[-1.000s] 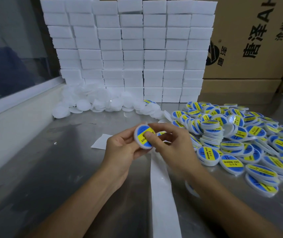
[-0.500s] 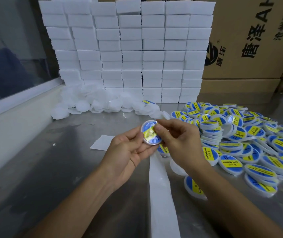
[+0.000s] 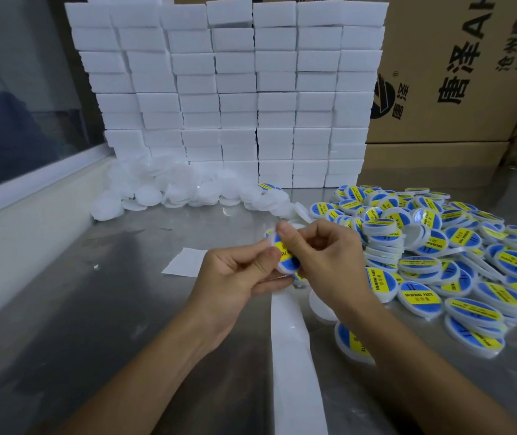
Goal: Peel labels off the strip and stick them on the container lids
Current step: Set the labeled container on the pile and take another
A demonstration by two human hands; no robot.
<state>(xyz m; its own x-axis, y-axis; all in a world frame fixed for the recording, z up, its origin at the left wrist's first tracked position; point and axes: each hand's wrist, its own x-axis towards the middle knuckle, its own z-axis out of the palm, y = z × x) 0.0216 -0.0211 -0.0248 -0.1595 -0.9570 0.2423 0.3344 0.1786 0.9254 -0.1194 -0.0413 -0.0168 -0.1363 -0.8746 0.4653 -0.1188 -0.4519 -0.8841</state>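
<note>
Along the left runs a white ledge under a window, and beside it the steel tabletop [image 3: 78,324] is bare except for a loose scrap of white backing paper [image 3: 185,261]. Behind that, against a wall of stacked white blocks [image 3: 235,98], lies a heap of plain white lids [image 3: 163,189] with no labels on them; that looks like the work left to do, and it is a fair pile.

In the middle, the left hand [image 3: 235,274] has its fingers closed around a round lid [image 3: 284,257] held up above the tabletop, tilted toward the person. The right hand [image 3: 326,255] meets it from the other side, thumb and forefinger pinched on the blue-and-yellow label [image 3: 285,252] that sits on the lid's face. I judge it is being pressed flat, though how fully it is stuck I cannot tell. Below the hands, the white label strip [image 3: 291,356] trails toward the person; the length in view shows no labels.

To the right spreads a big heap of labelled lids [image 3: 439,255], with cardboard boxes [image 3: 455,73] behind it. That heap looks larger than the blank one, so I would say well past halfway.
</note>
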